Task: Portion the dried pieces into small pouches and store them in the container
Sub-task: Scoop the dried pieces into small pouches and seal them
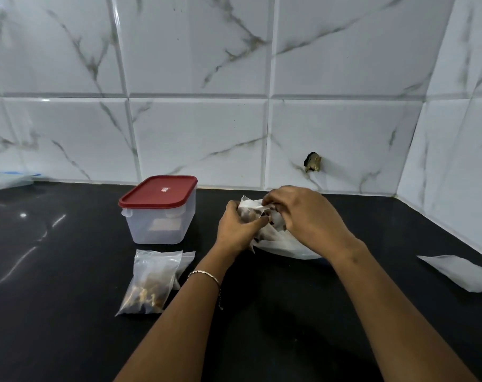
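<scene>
Both your hands are up at the back-centre of the black tabletop (55, 271), close together on the same crumpled white plastic bag (281, 245). Your left hand (235, 230) has its fingers curled round the bag's left side, thumb pressed in twd the mouth. Your right hand (308, 219) comes over the top w/ fingertips pinching the bag's upper edge. Between the two you can see a few dark dried pieces (263, 215) in the bag's mouth; the rest of the contents are hidden by plastic and fingers. The bag's bottom sits on the tabletop.

A thin bracelet (204, 272) is on your left wrist.

Left of your hands stands the translucent container (158, 227) w/ its red lid (158, 191) on. Something pale shows thru the wall; can't tell what.

Just in front of the container lies a small clear pouch (148, 285), flat, w/ brownish pieces gathered at its near end. A second clear pouch (186, 260) pokes out from under its right side and looks empty.

Far right, near the edge of view, lies a loose white plastic sheet (460, 274), well apart from the hands. At far left, against the wall, there's more clear plastic (8, 179), blurred.

The marble-look tile wall (206, 133) behind has a chipped hole (313, 162) just above your right hand.
</scene>
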`<state>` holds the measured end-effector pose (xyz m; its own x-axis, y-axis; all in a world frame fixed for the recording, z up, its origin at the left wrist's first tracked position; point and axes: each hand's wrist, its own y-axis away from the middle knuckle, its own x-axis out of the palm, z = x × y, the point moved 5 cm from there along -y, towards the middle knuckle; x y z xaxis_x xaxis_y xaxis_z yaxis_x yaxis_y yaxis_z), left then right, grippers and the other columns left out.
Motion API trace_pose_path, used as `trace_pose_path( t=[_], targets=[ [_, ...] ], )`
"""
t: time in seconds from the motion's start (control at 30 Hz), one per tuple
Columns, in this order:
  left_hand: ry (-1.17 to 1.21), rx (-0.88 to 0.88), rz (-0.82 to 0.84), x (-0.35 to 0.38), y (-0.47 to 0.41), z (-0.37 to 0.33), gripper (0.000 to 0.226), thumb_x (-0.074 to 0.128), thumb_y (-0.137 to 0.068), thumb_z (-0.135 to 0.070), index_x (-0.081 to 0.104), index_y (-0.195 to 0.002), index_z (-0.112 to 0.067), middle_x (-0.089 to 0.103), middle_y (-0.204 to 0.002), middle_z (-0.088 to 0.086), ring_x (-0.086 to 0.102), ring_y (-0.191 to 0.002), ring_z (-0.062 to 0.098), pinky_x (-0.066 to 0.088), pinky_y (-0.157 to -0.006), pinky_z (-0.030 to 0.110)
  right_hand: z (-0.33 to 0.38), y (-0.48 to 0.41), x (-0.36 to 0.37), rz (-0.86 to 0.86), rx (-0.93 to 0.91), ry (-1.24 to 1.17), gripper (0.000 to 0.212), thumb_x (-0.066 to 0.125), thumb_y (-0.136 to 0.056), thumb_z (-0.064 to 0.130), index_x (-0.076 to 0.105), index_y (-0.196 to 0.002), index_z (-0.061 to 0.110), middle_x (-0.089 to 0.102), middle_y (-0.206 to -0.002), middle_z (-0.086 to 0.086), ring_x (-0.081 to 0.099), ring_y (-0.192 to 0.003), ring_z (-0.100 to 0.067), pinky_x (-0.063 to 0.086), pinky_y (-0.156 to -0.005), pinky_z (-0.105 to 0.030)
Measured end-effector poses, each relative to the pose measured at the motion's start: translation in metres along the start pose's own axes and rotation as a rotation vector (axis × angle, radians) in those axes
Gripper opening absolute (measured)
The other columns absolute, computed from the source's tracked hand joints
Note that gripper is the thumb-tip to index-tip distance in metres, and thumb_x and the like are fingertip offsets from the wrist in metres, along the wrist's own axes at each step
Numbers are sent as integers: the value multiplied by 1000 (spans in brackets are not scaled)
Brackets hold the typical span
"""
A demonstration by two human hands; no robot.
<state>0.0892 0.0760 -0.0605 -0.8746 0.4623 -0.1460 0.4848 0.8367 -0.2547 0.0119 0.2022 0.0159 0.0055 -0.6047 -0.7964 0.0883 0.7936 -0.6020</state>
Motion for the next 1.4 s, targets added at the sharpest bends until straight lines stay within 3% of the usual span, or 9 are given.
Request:
trace_pose_path(
  t=[0.23,0.47,0.57,0.8,0.97,1.07,1.17,1.3,1.4],
  targets=[
    [132,-18,11,2,0,-1,41,80,-76,-18,48,-102,-19,63,-104,5,66,-94,17,57,-82,35,-2,0,-14,-94,-52,38,22,55,-94,16,68,-107,28,67,-104,11,60,-91,-12,36,-74,-21],
    [237,-77,79,6,4,-3,56,77,-78,-10,37,-116,-14,54,-112,6,61,-102,19,56,-84,39,-6,0,-16,-166,-19,-10,21,57,-93,14,69,-105,25,68,-100,9,62,-88,-12,46,-80,-28],
    [209,-87,104,4,6,-5,56,74,-80,-8,33,-118,-14,53,-109,5,60,-97,16,56,-76,32,-16,2,-25,-205,85,-159,22,53,-95,16,66,-107,29,68,-101,11,60,-89,-8,47,-76,-27],
    [224,-88,15,-2,17,-6,51,74,-81,-15,35,-114,-14,53,-107,4,62,-96,17,57,-81,43,-64,30,-23,-67,496,-384,14,56,-88,19,63,-90,31,72,-78,10,60,-63,-5,46,-59,-31],
    [203,-125,-47,-7,24,-4,54,75,-80,-20,34,-116,-15,53,-106,3,61,-101,21,57,-83,46,-76,66,-14,-39,647,-649,9,65,-84,8,67,-84,17,74,-70,4,66,-64,-2,49,-66,-29],
    [201,-142,-43,-2,32,-7,54,74,-80,-20,34,-117,-14,52,-108,3,59,-97,19,56,-72,41,-75,80,-21,-95,687,-871,12,58,-86,-3,66,-84,4,71,-67,-8,56,-47,3,41,-52,-17],
    [195,-138,-22,1,44,-10,54,73,-81,-20,34,-117,-14,52,-108,4,60,-91,16,54,-57,31,-79,94,-21,-16,750,-886,18,54,-86,2,67,-77,10,68,-63,-6,49,-46,-1,33,-42,-12],
    [190,-130,-18,3,63,-15,55,73,-81,-18,34,-120,-12,51,-110,4,56,-86,11,45,-39,17,-82,109,-9,93,838,-828,15,55,-84,6,67,-75,8,66,-60,-5,50,-47,0,34,-42,-10],
    [176,-127,9,3,71,-15,57,73,-82,-20,33,-122,-12,50,-106,-1,54,-84,6,46,-44,18,-85,112,-5,-64,879,-890,10,59,-85,7,69,-82,4,69,-62,-4,58,-59,-4,41,-57,-16]
  ],
)
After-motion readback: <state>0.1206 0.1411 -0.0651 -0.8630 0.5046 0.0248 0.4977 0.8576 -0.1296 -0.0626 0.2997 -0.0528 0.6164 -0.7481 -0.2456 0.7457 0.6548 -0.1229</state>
